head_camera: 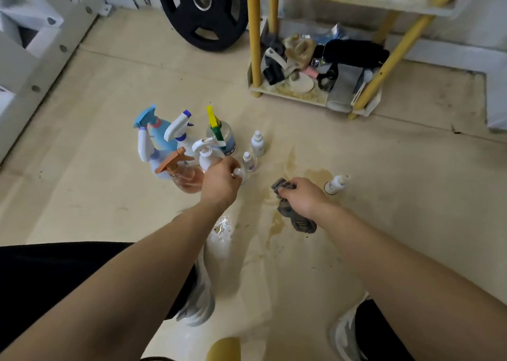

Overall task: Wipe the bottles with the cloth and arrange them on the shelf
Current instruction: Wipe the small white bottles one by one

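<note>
Several spray bottles (175, 146) stand clustered on the floor at left centre, among them a pink one with an orange trigger (181, 174) and a clear one with a yellow-green trigger (219, 132). Two small white dropper bottles (257, 142) stand just right of them. My left hand (219, 180) grips a small white-capped bottle (238, 173) at the cluster's near edge. My right hand (301, 196) holds a crumpled grey cloth (296, 220) above the floor. Another small white bottle (336, 184) stands alone just right of that hand. The yellow-legged shelf (301, 97) stands at the upper right.
The shelf's bottom tier is crowded with brushes, cloths and dark items (329, 61). A black weight plate (203, 12) leans against the wall behind. A white frame (33, 45) runs along the left. Wet stains (277, 223) mark the floor between my hands. My shoes (197, 300) are below.
</note>
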